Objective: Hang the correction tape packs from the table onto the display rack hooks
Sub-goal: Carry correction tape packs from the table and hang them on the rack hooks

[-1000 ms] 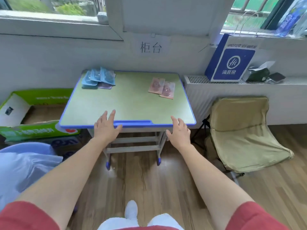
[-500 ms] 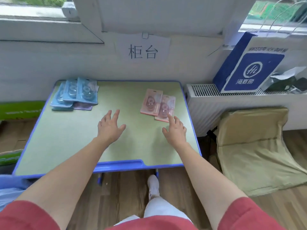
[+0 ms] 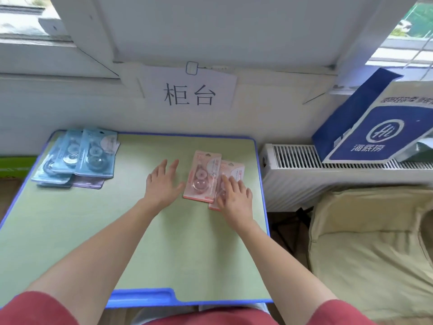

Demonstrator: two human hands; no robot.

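Two pink correction tape packs lie on the green table [image 3: 93,231] near its right edge. The left pink pack [image 3: 202,177] overlaps the right pink pack [image 3: 235,171]. My right hand [image 3: 234,198] rests with straight fingers on the lower part of the right pink pack. My left hand [image 3: 162,182] is open, fingers spread, flat just left of the left pink pack, its thumb close to the pack's edge. A heap of several blue packs [image 3: 79,158] sits at the table's far left corner. No display rack is in view.
A paper sign [image 3: 188,90] hangs on the wall behind the table. A white radiator [image 3: 328,170] stands right of the table with a blue paper bag [image 3: 379,127] on top. A beige folding chair [image 3: 365,249] sits at the lower right.
I have stepped closer to the table. Both hands moved forward from the table's front edge to the pink packs; my right hand now lies on the right pink pack.
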